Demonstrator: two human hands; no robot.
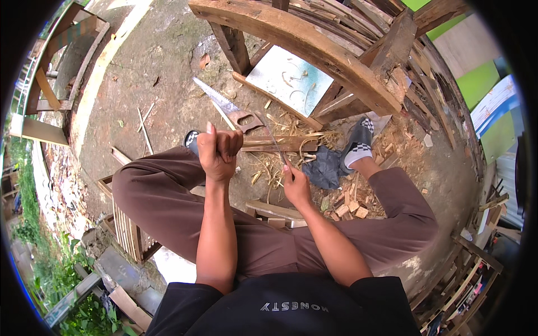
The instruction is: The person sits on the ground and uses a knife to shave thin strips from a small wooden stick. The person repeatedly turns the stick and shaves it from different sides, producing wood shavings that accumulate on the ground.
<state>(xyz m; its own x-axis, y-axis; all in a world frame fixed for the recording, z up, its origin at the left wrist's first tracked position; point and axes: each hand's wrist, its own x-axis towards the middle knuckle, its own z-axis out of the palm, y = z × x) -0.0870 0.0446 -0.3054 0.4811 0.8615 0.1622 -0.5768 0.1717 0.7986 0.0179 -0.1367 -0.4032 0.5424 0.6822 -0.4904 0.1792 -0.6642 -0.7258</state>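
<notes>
My left hand (220,152) is raised in a fist over my left thigh, thumb up. Its curled fingers hide whatever they may hold. Just beyond it, a pale thin strip (225,116) runs along the saw's edge; I cannot tell whether the hand touches it. The handsaw (245,120), with a brown wooden handle, lies past the fist, its toothed blade pointing to the far left. My right hand (297,187) is closed around the near end of a long, thin, dark blade-like tool (276,143), which slants away toward the saw handle. The tool's exact kind is unclear.
A short wooden block (280,144) lies among shavings between my feet. Wood offcuts (350,207) and a dark crumpled sheet (323,168) are near my right shoe. A heavy timber frame (302,42) stands ahead, with a white board (290,80) beneath. A slatted wooden crate (128,227) sits left of my knee.
</notes>
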